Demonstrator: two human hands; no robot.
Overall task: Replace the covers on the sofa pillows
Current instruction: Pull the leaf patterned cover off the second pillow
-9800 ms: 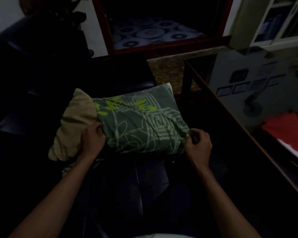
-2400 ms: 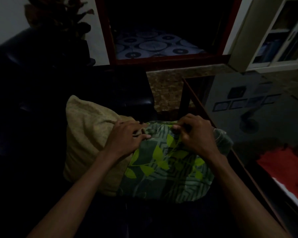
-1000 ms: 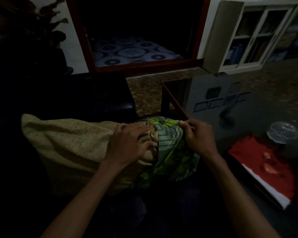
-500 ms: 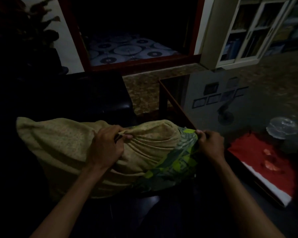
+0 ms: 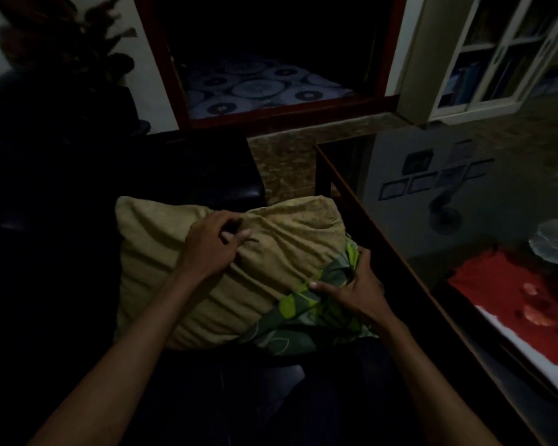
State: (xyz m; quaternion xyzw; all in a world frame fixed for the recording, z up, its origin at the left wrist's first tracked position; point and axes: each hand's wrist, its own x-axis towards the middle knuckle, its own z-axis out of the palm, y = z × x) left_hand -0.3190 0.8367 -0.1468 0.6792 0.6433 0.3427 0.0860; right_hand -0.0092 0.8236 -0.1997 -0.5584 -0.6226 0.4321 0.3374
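- We see the cover (image 5: 306, 320) bunched on the pillow's (image 5: 181, 272) right end only.
- Our right hand (image 5: 351, 291) clutches the cover; our left hand (image 5: 211, 244) pinches pillow fabric.
- The table (image 5: 384, 239) edge stands just right.

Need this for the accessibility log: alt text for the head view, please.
In dim light, a person's left hand pinches a tan pillow on a dark sofa while the right hand grips the green leaf-print cover bunched at its near right corner. A glass-topped table stands at right.
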